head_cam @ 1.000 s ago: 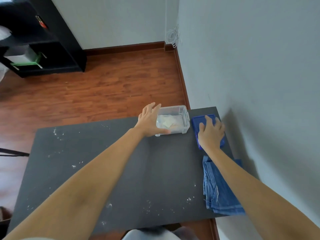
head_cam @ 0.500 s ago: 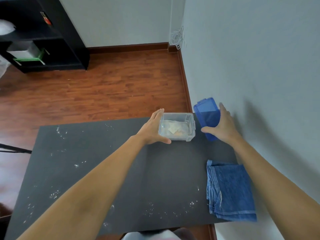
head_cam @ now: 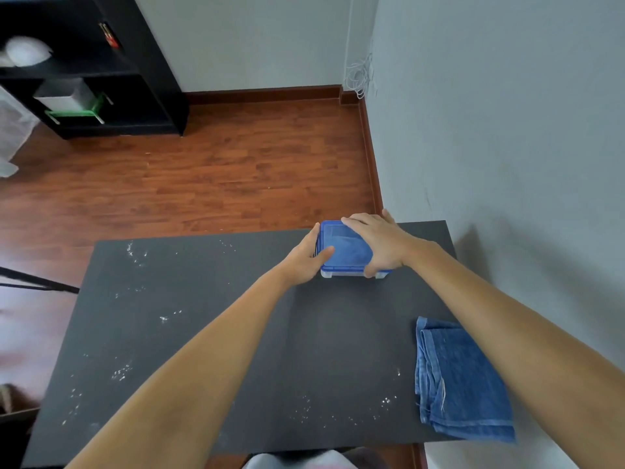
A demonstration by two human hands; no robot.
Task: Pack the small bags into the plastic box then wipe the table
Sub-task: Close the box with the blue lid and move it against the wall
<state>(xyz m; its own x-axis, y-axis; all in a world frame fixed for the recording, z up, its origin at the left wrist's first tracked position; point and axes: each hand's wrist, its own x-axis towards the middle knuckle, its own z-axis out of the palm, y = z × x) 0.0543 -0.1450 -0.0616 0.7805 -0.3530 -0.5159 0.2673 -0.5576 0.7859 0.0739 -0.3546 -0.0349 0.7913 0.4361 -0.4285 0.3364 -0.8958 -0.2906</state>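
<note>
The plastic box [head_cam: 351, 273] stands on the dark table [head_cam: 209, 333] near its far edge, blue lid [head_cam: 343, 247] laid across its top. The left hand [head_cam: 304, 260] clasps the box's left side, thumb on the lid. The right hand [head_cam: 378, 243] lies flat over the lid's right part, fingers spread, thumb curled down the near wall. The bags inside cannot be seen. Nearward of the right hand, a folded denim cloth [head_cam: 463, 380] lies at the table's right edge, by the wall. Left of the left hand the tabletop is open, carrying scattered white specks [head_cam: 137, 253].
</note>
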